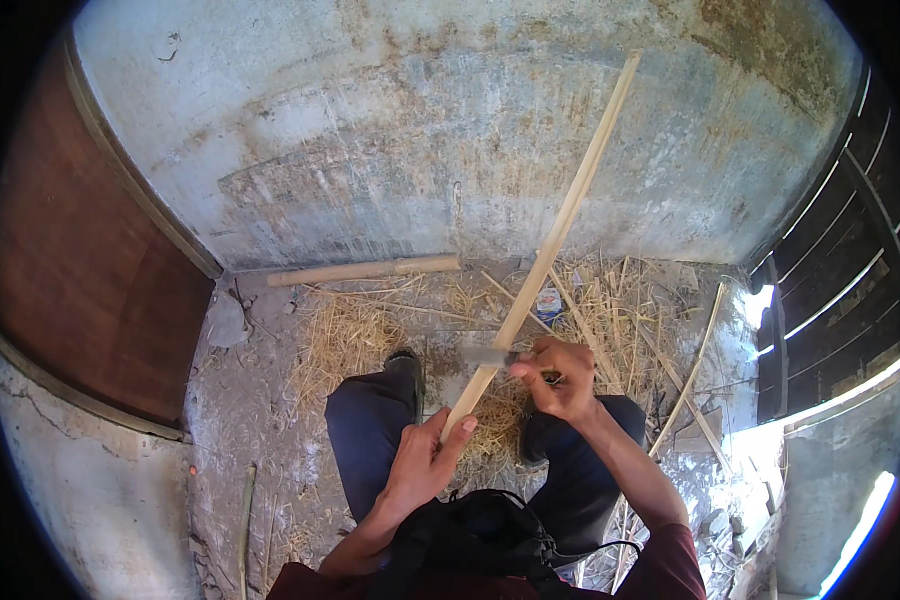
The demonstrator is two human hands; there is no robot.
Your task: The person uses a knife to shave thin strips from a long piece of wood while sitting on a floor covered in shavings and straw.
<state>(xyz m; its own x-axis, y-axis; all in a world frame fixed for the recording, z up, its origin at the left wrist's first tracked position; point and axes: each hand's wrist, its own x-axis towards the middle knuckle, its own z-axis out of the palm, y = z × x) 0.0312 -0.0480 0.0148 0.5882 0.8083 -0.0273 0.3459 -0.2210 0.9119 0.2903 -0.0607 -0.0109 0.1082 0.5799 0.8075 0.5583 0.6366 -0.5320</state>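
Note:
A long pale strip of split bamboo [570, 212] slants up and away from my lap, its far end in front of the wall. My left hand [422, 468] is closed around its near end, thumb lying along the strip. In my closed right hand [562, 380] is a knife, gripped by its handle, most of which my fingers hide. The knife's blade [482, 355] points left across the bamboo just beyond my left hand and looks slightly blurred. Whether its edge bites into the strip I cannot tell.
Curly shavings [340, 345] litter the floor around my feet. A bamboo pole [365, 270] lies along the foot of the stained wall [390, 170]. Several loose strips [695, 365] lie at the right. A brown door [90, 240] is at left, a dark slatted panel [835, 270] at right.

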